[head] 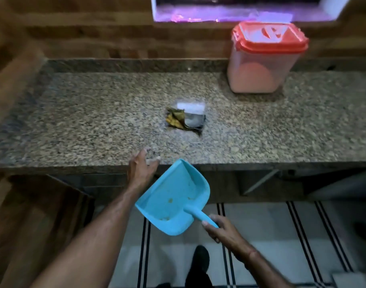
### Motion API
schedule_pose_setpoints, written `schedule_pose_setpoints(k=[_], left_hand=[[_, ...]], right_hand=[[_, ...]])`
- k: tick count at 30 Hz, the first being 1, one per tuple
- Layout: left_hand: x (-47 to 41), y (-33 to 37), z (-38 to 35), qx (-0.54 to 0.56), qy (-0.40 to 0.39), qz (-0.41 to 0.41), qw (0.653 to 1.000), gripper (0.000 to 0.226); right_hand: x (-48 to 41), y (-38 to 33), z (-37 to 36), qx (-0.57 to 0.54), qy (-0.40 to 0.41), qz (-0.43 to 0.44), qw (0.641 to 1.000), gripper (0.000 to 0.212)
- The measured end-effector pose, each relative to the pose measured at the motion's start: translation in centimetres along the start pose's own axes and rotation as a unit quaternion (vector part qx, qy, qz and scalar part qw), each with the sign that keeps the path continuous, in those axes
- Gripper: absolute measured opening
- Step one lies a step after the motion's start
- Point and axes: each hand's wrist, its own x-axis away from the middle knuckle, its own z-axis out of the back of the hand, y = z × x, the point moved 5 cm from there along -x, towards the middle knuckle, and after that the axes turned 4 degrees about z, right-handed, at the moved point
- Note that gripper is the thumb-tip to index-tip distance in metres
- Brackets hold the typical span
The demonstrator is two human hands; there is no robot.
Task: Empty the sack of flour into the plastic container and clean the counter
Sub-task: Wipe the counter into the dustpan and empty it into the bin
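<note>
A clear plastic container (263, 65) with a red lid stands shut at the back right of the granite counter (84, 121), flour showing inside. The emptied flour sack (186, 118) lies folded and crumpled at the counter's middle. My right hand (221, 229) grips the handle of a blue dustpan (173, 196), held just below the counter's front edge with its mouth toward the edge. My left hand (141, 169) lies at the front edge, fingers straight, touching the counter beside the dustpan's mouth. A few crumbs sit inside the pan.
A wooden wall rises behind the counter, with a lit window opening (240, 9) above the container. Wooden panels stand at the left. Below are a tiled floor with black stripes (302, 235) and a dark shoe (200, 260).
</note>
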Motion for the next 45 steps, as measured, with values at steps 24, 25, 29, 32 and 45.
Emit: schedule_pose_setpoints(k=[24,25,29,32,45], left_hand=[[-18.5,9.5,-10.8,-0.136,-0.126,-0.268,0.945,0.07],[-20.0,10.2,-11.4,-0.175,-0.139,-0.295,0.929,0.077],[-23.2,11.6,-13.6,-0.273,-0.227,-0.37,0.859,0.093],[-23.2,12.1,-13.9,-0.299,-0.181,-0.43,0.832,0.075],[-19.1,7.4,-12.4,-0.171,-0.211,-0.348,0.897,0.016]], right_hand=[[-3.4,4.9,-1.8,-0.123,0.297,-0.171,0.932,0.038],[-3.6,4.3,-1.9,-0.109,0.297,-0.173,0.933,0.039],[-4.1,4.9,-2.5,0.005,0.344,-0.151,0.927,0.034],[-3.4,6.1,-3.9,-0.008,0.41,-0.139,0.901,0.027],[-2.7,5.8,-5.1,-0.145,0.34,-0.234,0.899,0.033]])
